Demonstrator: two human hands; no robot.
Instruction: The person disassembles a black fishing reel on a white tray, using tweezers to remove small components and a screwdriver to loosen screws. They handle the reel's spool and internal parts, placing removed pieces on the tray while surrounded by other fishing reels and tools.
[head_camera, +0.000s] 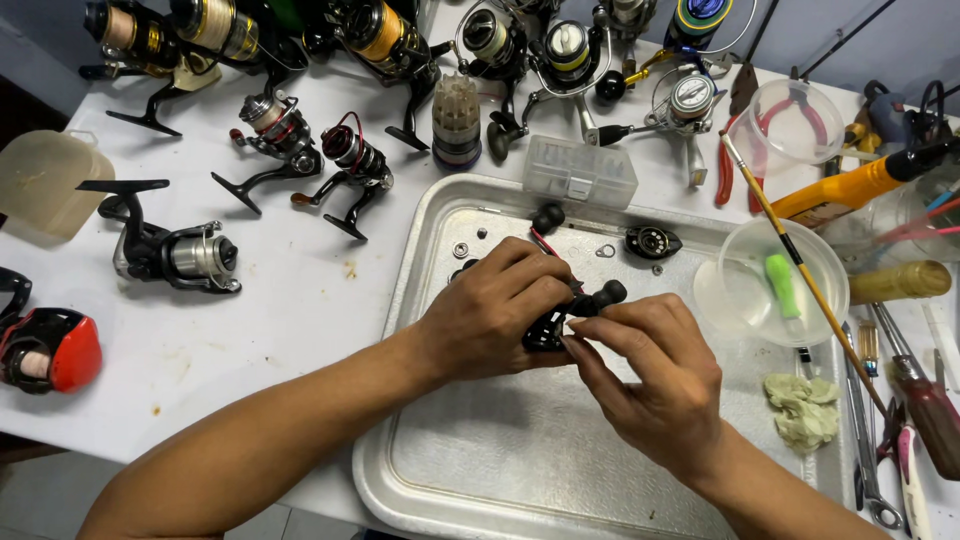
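Both hands meet over a shallow metal tray (420, 470) on a white tabletop (290, 300). The left hand (490, 315) is curled around a small black fishing reel (565, 315), gripping its body from the left. The right hand (655, 375) pinches the reel's near edge with thumb and forefinger, just below its black knobbed handle, which sticks out above the fingertips. Just beyond the left hand, small washers and screws (461, 249) lie loose on the tray, with a black side plate (652, 241) farther right. To the right of the right hand stands a clear plastic cup (790, 285) with a green piece inside, a thin brush laid across it. Past the tray lie a clear plastic box (580, 172) and many spinning reels (180, 252).
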